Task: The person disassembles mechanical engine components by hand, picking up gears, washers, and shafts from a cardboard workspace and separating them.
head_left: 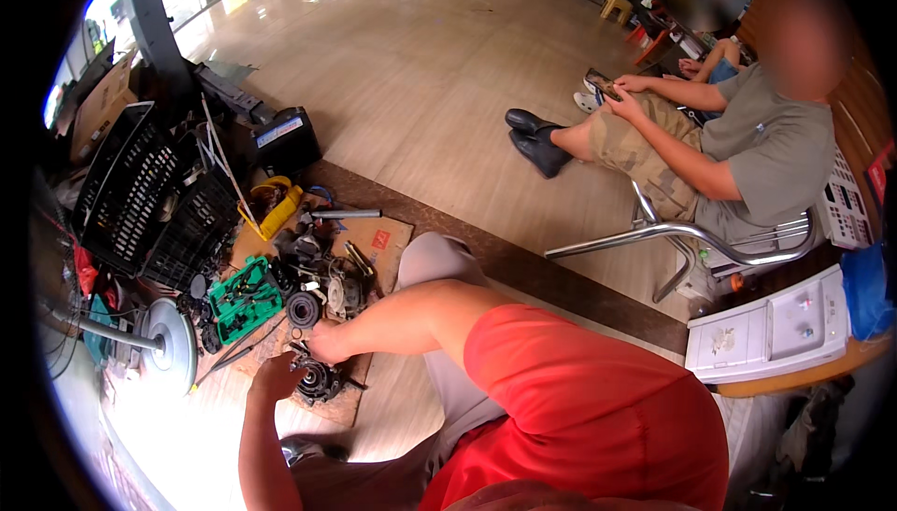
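On a cardboard sheet [348, 408] lies a dark round metal machine part [320, 382] with a ringed center. My left hand [273, 378] is at its left side, fingers bent in toward its upper edge. From the right, my right hand [326, 341] reaches to the top of the same part, its fingers closed and pointing down. What sits between the fingertips of either hand is too small to make out. Just beyond my right hand is a black grooved pulley [304, 309]. A greasy metal housing [344, 294] lies beside the pulley.
Left of the parts is an open green tool case [245, 301]; beyond it lies a yellow container [278, 208]. Black crates [126, 189], a battery [285, 140] and a round lamp-like disc [172, 343] stand at the left. A person [771, 137] sits at the right, holding a phone.
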